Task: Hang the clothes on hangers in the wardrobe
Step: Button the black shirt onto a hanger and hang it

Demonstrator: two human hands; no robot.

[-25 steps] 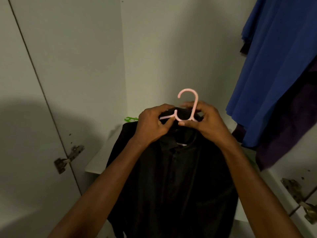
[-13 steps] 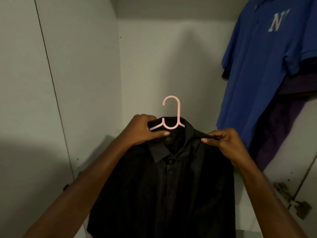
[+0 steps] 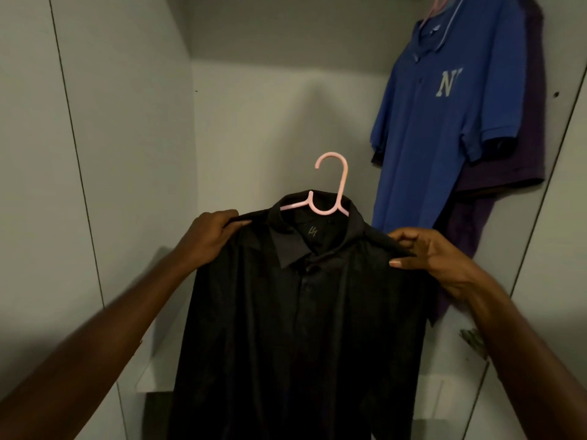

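- Two bare forearms enter from the lower left and lower right corners of the frame; no sleeve, cuff or glove covers them up to the frame edge.
- The left hand (image 3: 209,236) sits left of centre; nothing is worn at its wrist or on its fingers.
- The right hand (image 3: 435,258) sits right of centre, equally unadorned.
- The right thumbnail is short, pale and plain.

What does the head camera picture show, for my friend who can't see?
Two hands, left and right, hold a black shirt by its shoulders on a pink hanger inside a wardrobe. A blue shirt hangs at the right.
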